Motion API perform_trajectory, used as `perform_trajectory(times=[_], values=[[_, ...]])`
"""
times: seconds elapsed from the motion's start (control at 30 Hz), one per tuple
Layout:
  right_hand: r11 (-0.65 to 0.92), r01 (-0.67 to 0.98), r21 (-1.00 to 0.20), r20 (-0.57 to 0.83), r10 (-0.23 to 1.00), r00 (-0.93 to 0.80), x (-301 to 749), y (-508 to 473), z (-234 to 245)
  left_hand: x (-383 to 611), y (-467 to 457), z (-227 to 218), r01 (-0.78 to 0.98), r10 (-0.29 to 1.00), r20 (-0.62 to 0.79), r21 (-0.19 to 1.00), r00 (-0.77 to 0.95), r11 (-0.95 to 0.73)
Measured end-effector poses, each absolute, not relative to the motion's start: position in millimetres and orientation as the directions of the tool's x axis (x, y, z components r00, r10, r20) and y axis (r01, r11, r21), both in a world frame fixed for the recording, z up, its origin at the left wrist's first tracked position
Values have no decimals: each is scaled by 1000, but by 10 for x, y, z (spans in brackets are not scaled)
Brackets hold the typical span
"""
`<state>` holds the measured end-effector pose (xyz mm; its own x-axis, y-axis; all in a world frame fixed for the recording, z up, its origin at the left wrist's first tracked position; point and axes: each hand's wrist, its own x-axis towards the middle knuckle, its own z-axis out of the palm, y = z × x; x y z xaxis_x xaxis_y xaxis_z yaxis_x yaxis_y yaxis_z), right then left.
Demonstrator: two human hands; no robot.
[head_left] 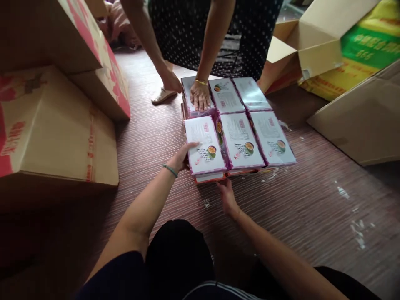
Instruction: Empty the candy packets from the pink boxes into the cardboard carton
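Observation:
Several white boxes [242,139] with purple edges and a passion fruit picture lie in two rows, on top of a lower layer with orange edges [211,178]. My left hand [184,155] grips the near left box [203,135], thumb on its top and fingers down its side, partly hidden. Under the near edge of the stack, my right hand [228,198] holds the lower layer, its fingertips hidden. Across from me, a co-worker's hand [200,95] with a yellow bracelet presses flat on the far left box [191,85]. The co-worker's other hand [171,81] is at that box's outer side.
Large cardboard cartons [68,129] stand at the left. An open carton [318,52] and a yellow and green sack [364,54] are at the right, with a brown carton flap [359,121] nearer. Torn plastic scraps [358,233] lie on the striped floor [312,200].

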<state>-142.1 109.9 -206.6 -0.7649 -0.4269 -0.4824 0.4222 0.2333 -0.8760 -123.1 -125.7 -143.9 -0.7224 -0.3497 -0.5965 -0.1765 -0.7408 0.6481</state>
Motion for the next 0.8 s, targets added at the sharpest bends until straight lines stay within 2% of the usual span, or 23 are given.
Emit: perform_trajectory(times=[0.07, 0.17, 0.23, 0.27, 0.3, 0.37, 0.43, 0.5, 0.57, 0.8], values=[[184, 366, -912, -409, -476, -779, -1339, 1062, -2134, -1085, -1274, -1436, -150, -348, -595, 629, -724, -763], [206, 268, -941, -337, -616, -712, -1247, 1039, -2113, -761, -1435, -1470, -65, -396, -572, 622, -718, -781], [180, 291, -940, -331, -693, -641, -1257, 986, -2087, -560, -1551, -1539, -23, -430, -593, 603, -681, -797], [184, 316, -931, -351, -689, -634, -1282, 944, -2083, -473, -1593, -1586, -3, -445, -611, 591, -654, -807], [216, 331, -919, -388, -650, -654, -1312, 893, -2086, -398, -1619, -1639, 20, -464, -627, 581, -626, -813], [341, 318, -884, -457, -496, -738, -1360, 783, -2104, -285, -1635, -1739, 77, -508, -633, 580, -584, -811], [466, 231, -854, -428, -378, -821, -1353, 687, -2127, -227, -1618, -1804, 116, -538, -618, 589, -574, -800], [516, 155, -842, -370, -345, -863, -1291, 636, -2141, -214, -1592, -1826, 126, -541, -606, 590, -583, -798], [531, 156, -833, -368, -321, -873, -1220, 640, -2151, -220, -1577, -1824, 131, -540, -606, 586, -585, -799], [394, 423, -816, -548, -298, -782, -1445, 743, -2421, -111, -1626, -1912, 146, -537, -619, 568, -573, -810]])
